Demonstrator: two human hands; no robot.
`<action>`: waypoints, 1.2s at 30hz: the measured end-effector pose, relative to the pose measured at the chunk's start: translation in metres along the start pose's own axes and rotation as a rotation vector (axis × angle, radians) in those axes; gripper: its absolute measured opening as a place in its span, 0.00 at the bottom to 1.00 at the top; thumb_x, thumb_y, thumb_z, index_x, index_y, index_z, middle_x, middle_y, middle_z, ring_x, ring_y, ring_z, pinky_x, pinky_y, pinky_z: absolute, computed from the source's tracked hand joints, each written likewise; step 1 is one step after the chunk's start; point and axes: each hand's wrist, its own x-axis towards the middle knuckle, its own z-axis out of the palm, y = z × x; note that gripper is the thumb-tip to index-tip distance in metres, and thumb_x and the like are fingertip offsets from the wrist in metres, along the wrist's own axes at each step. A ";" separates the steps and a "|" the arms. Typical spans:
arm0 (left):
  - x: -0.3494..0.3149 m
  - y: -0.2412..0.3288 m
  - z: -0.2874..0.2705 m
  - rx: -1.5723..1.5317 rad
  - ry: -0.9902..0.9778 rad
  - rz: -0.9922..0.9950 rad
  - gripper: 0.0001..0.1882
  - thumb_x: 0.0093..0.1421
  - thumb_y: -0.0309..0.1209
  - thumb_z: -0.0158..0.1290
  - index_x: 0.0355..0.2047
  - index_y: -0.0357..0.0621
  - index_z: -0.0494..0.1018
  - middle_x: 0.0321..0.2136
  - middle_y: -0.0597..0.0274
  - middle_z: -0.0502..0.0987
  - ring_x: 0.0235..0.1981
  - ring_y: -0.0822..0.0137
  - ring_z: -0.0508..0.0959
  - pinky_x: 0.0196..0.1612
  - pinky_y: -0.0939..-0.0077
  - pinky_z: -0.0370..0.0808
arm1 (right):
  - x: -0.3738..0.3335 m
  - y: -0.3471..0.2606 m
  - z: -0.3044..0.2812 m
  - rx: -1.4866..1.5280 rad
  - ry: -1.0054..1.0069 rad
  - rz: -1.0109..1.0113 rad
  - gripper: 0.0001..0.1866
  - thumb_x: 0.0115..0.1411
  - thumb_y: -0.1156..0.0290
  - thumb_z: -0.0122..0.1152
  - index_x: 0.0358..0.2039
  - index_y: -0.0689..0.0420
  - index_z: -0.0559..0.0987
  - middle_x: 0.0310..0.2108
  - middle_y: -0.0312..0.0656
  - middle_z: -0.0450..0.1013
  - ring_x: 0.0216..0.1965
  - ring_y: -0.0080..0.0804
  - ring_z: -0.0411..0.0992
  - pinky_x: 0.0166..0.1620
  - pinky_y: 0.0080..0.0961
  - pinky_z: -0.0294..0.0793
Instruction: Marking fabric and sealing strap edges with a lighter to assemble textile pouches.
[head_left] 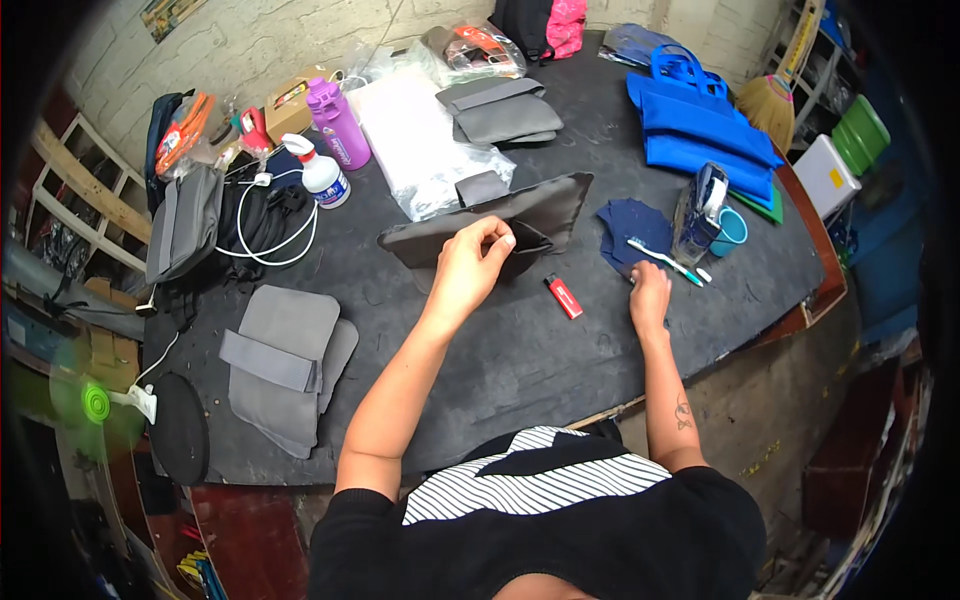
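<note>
My left hand (466, 268) pinches the near edge of a dark grey fabric pouch (550, 205), which stands propped up on the black table with its opening toward me. To the right, my right hand (651, 292) rests with curled fingers at the near edge of some navy fabric pieces (636, 226); whatever lies between its fingertips is too small to make out. A white and green toothbrush (668, 262) lies across the navy pieces, just beyond that hand. Between my hands lies a red lighter (563, 297).
Grey folded fabric pieces lie at left (283, 350) and at the back (502, 108). Around them are a purple bottle (337, 125), spray bottle (318, 172), white cable (262, 256), plastic-wrapped white stack (405, 130), blue bags (700, 125), tape dispenser (700, 215), teal cup (731, 232) and small green fan (96, 402).
</note>
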 end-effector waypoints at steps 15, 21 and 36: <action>0.003 0.018 0.007 0.034 0.064 0.031 0.09 0.58 0.31 0.51 0.29 0.37 0.70 0.18 0.68 0.69 0.21 0.79 0.65 0.25 0.80 0.63 | -0.039 -0.174 -0.076 0.360 0.222 -0.484 0.10 0.54 0.71 0.59 0.30 0.58 0.66 0.23 0.45 0.72 0.23 0.45 0.73 0.25 0.36 0.70; 0.004 0.014 0.004 0.057 0.059 0.027 0.09 0.58 0.32 0.50 0.28 0.37 0.70 0.18 0.67 0.71 0.21 0.79 0.66 0.25 0.80 0.63 | -0.036 -0.175 -0.073 0.367 0.191 -0.462 0.10 0.54 0.71 0.59 0.31 0.57 0.66 0.21 0.44 0.72 0.23 0.46 0.73 0.25 0.36 0.70; 0.014 0.001 0.002 0.475 0.195 0.308 0.06 0.55 0.27 0.50 0.26 0.36 0.72 0.16 0.57 0.76 0.22 0.61 0.77 0.38 0.68 0.69 | 0.014 -0.159 -0.012 1.440 -0.242 -0.358 0.35 0.47 0.84 0.62 0.54 0.55 0.58 0.39 0.39 0.72 0.31 0.14 0.64 0.33 0.11 0.64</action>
